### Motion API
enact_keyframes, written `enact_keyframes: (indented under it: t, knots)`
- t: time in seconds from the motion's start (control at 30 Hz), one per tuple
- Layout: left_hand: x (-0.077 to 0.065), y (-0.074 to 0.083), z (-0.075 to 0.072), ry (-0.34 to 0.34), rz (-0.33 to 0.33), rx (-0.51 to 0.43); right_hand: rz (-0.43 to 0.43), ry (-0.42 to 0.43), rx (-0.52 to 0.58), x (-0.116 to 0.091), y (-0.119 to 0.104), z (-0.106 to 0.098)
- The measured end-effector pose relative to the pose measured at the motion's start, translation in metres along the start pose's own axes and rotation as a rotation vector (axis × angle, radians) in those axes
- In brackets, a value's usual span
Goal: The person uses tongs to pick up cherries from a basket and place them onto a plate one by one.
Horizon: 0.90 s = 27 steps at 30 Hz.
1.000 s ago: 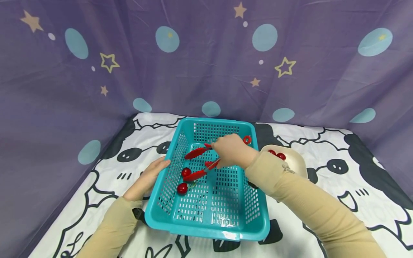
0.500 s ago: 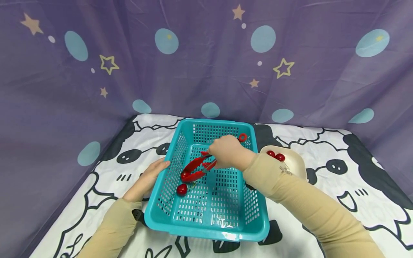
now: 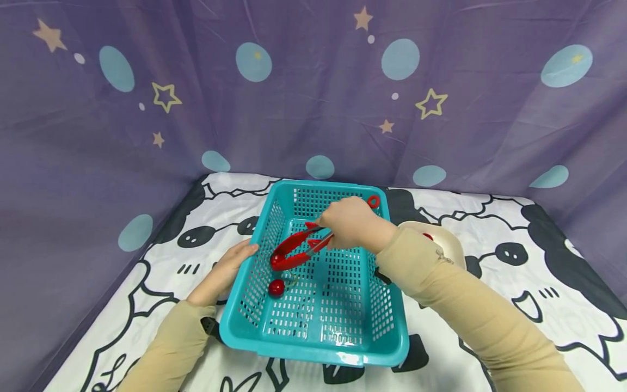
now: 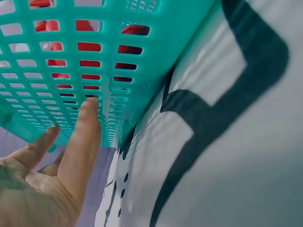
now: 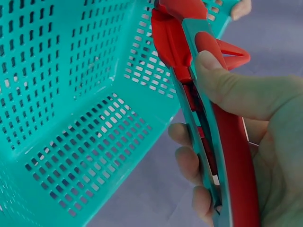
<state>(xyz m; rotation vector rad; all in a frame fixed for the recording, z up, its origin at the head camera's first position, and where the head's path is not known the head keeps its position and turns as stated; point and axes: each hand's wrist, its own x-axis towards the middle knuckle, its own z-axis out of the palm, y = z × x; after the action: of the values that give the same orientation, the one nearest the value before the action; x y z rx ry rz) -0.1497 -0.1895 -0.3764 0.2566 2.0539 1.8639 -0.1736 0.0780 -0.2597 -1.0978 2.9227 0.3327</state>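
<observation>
My right hand (image 3: pixel 354 222) grips red-and-metal tongs (image 3: pixel 293 262) over the inside of a turquoise plastic basket (image 3: pixel 313 355). In the right wrist view, thumb and curled fingers wrap the tongs' handles (image 5: pixel 234 161). One red cherry (image 3: pixel 277 259) sits between the tong tips, mostly covered by them. Just nearer lies a second shiny cherry (image 3: pixel 276 288) on the basket floor, with a thin stem by it. My left hand (image 3: pixel 225 275) rests against the basket's left side; in the left wrist view its straight fingertips touch the slotted wall (image 4: pixel 104 101).
Right of the basket, partly behind the right sleeve (image 3: pixel 411 261), stands a cream dish (image 3: pixel 452 246) with a red cherry (image 3: pixel 428 236) showing. A cartoon-print white cloth (image 3: pixel 519 283) covers the table. Behind hangs a purple curtain (image 3: pixel 313 109).
The tongs have come together around the farther cherry, then risen slightly with it. The right hand has moved a little up and right, its sleeve now covering more of the dish. The left hand stays put.
</observation>
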Motion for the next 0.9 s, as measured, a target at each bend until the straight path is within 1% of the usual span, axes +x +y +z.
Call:
enact_keyframes:
  t: [0.1,0.17,0.27,0.43,0.5,0.57,0.73,0.9]
  knots:
    - [0.0,0.001,0.001,0.023,-0.001,0.021,-0.007,0.04,0.012,-0.003,0.004,-0.003]
    - [0.0,0.001,0.002,0.037,-0.01,0.017,-0.009,0.062,0.013,-0.006,0.007,-0.004]
    - [0.0,0.001,0.002,0.031,-0.012,0.02,-0.005,0.082,0.026,-0.011,0.012,-0.006]
    - [0.0,0.001,0.001,0.002,-0.004,-0.005,0.002,0.123,0.051,-0.02,0.02,-0.005]
    - [0.001,0.001,0.001,-0.007,-0.003,-0.023,0.005,0.146,0.062,-0.024,0.024,-0.003]
    - [0.001,0.001,0.001,-0.009,0.001,-0.017,0.012,0.164,0.07,-0.028,0.027,0.0]
    - [0.002,0.001,0.001,0.007,-0.016,0.006,0.048,0.218,0.123,-0.039,0.038,0.008]
    - [0.001,0.001,0.001,0.026,-0.034,-0.005,0.065,0.26,0.189,-0.05,0.049,0.018]
